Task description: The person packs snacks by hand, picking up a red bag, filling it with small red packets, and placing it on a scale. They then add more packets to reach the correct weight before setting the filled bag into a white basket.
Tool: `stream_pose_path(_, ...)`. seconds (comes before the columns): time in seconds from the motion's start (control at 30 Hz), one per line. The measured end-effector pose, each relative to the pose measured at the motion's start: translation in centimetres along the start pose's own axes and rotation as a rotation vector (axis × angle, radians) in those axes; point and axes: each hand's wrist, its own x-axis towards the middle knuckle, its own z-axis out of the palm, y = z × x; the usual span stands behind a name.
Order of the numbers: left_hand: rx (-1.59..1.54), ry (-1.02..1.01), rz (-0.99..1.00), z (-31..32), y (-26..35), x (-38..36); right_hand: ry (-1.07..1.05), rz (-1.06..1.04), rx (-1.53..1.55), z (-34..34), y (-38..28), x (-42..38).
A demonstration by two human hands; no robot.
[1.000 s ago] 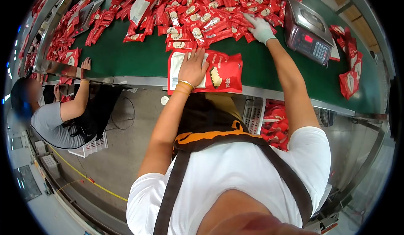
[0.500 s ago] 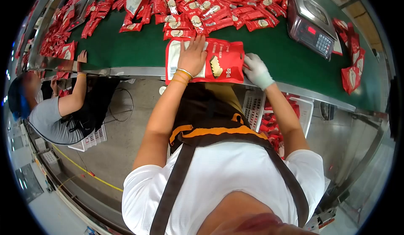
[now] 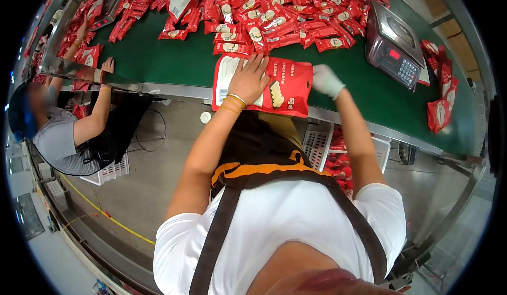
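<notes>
A large red and white pouch [image 3: 289, 88] lies flat at the near edge of the green work surface, its front edge jutting over the metal rim. Spread across its pale panel, my left hand [image 3: 249, 81] presses down with the fingers stretched out. My right hand [image 3: 328, 81], in a white glove, is closed at the pouch's upper right edge; its fingertips are partly hidden there. Just beyond the pouch is a heap of small red sachets [image 3: 280, 23] with cream-coloured prints.
A digital scale [image 3: 393, 47] stands to the right, near several red packs [image 3: 439, 114]. Below the table edge are white crates [image 3: 318, 142] holding red packs. At the left a co-worker [image 3: 68, 131] reaches over the same table, close to another scale [image 3: 108, 7].
My right hand has moved up along the pouch's right edge, from its middle to the upper corner. My left hand stays flat on the pouch. The co-worker's far arm now reaches further forward.
</notes>
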Motion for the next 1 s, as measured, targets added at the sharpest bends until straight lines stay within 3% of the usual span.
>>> stream_pose_path(0.07,0.022,-0.005,0.022,0.0,-0.1,0.1,0.284,0.036,-0.202,-5.3,-0.1,0.0)
stream_pose_path(0.13,0.005,0.007,0.023,0.0,0.0,0.1,0.652,-0.263,-0.275,-6.4,-0.8,2.1)
stream_pose_path(0.2,-0.003,0.023,0.021,-0.1,-0.1,0.0,0.612,-0.655,-0.431,-4.6,-2.6,5.5)
stream_pose_path(0.3,0.002,0.013,0.010,0.0,-0.1,0.1,0.318,-0.480,-0.895,-0.6,-3.0,10.7)
stream_pose_path(0.4,-0.013,0.008,-0.003,0.1,-0.3,0.1,0.297,-0.435,-0.908,-0.8,-4.0,11.1)
stream_pose_path(0.53,-0.019,-0.029,-0.010,0.4,-0.5,0.1,0.522,-0.391,-0.522,-3.5,-3.0,4.0)
stream_pose_path(0.6,-0.032,-0.006,0.009,0.6,-0.7,0.1,0.580,-0.165,-0.376,-4.9,-2.0,-2.3)
stream_pose_path(0.67,-0.071,0.014,0.009,0.6,-0.6,0.1,0.441,0.040,-0.043,-4.9,-0.5,-8.2)
stream_pose_path(0.7,-0.057,0.000,0.013,0.2,-0.5,0.1,0.501,-0.062,-0.226,-4.1,2.6,-9.6)
stream_pose_path(0.73,-0.042,-0.020,0.016,0.0,-0.5,-0.1,0.403,-0.023,-0.385,-3.1,1.4,-11.0)
stream_pose_path(0.8,-0.017,-0.011,0.031,0.0,-0.5,-0.1,0.149,0.112,0.104,-1.0,-0.9,-10.9)
stream_pose_path(0.87,0.027,0.005,0.054,0.2,-0.5,0.0,0.189,0.062,0.181,1.3,-2.1,-7.9)
stream_pose_path(0.9,0.020,-0.002,0.044,0.4,-0.5,0.0,0.211,0.063,0.042,2.1,-0.8,-5.1)
stream_pose_path(0.93,0.029,-0.026,0.043,0.3,-0.5,0.1,0.098,0.174,0.387,3.6,-1.4,-2.9)
stream_pose_path(1.0,0.012,0.005,0.042,0.0,-0.4,-0.1,0.071,-0.249,0.760,9.0,4.1,2.7)
